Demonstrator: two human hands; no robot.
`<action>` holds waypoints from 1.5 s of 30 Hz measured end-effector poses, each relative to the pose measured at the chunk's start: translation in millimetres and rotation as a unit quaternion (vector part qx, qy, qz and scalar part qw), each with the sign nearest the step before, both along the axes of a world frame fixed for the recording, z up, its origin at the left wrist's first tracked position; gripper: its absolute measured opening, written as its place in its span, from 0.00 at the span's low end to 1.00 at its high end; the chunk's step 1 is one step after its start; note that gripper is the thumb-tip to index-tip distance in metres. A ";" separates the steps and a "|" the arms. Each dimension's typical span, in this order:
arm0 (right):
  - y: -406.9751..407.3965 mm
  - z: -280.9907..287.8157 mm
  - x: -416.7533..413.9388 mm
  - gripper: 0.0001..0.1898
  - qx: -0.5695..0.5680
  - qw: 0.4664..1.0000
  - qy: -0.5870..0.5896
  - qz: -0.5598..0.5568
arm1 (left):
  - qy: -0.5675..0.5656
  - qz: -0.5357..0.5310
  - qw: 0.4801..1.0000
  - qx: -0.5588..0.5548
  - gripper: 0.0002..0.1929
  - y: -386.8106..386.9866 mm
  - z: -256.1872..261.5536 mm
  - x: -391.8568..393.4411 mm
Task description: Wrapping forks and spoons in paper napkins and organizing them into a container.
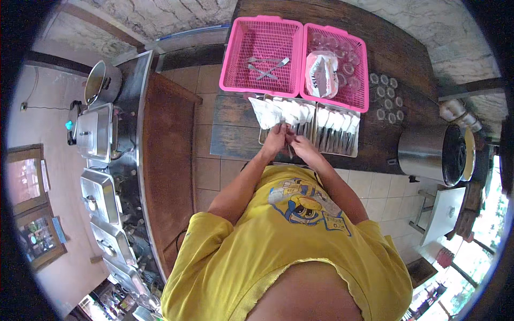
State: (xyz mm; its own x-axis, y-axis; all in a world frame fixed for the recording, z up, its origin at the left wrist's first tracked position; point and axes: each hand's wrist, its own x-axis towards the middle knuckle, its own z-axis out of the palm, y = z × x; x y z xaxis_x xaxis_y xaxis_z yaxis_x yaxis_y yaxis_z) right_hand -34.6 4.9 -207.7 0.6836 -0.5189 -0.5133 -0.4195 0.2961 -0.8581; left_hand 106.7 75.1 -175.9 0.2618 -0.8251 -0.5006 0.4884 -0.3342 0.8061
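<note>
My left hand (275, 138) and my right hand (302, 145) meet over the front edge of a tray (262, 136). Between their fingers is a piece of metal cutlery (290, 151), its handle pointing toward me; a white paper napkin seems to be at its far end. Rows of cutlery wrapped in white napkins (295, 109) lie in this tray. More wrapped cutlery (336, 120) fills a second tray (357, 149) to the right. Behind them, a pink plastic basket (241, 40) holds several forks (268, 69). Another pink basket (363, 72) holds a napkin pack (322, 76) and glasses (348, 68).
Several upright glasses (388, 104) stand on the dark wooden table (405, 52) at right, near a large metal pot (425, 154). Metal chafing dishes (100, 196) and another pot (110, 86) line the counter (134, 120) at left. A white stool (443, 214) stands at lower right.
</note>
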 end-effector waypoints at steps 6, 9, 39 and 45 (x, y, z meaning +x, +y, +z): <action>10.8 41.7 47.5 0.16 -0.050 0.997 -0.003 0.059 | -0.048 0.043 0.997 0.048 0.20 13.0 6.5 38.1; 13.6 26.1 64.4 0.15 0.095 0.994 0.048 0.030 | 0.062 0.101 0.993 0.002 0.20 19.4 2.0 50.5; -9.5 61.3 49.8 0.60 -0.517 0.853 0.032 -0.067 | -0.407 -0.043 0.912 -0.032 0.19 -12.4 50.3 68.1; -37.4 80.0 -11.0 0.41 -0.269 0.952 -0.086 -0.114 | -0.278 -0.275 0.910 -0.139 0.21 -60.0 64.8 32.7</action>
State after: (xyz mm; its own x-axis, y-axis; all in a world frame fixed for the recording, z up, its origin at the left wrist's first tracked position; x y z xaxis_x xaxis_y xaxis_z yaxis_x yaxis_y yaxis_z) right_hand -45.6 -32.6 -127.7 0.5706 -0.8209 -0.0213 -0.2372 -0.1399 -0.9613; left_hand 139.4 15.0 -111.1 -0.0803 -0.9824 -0.1685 -0.2009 -0.1496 0.9681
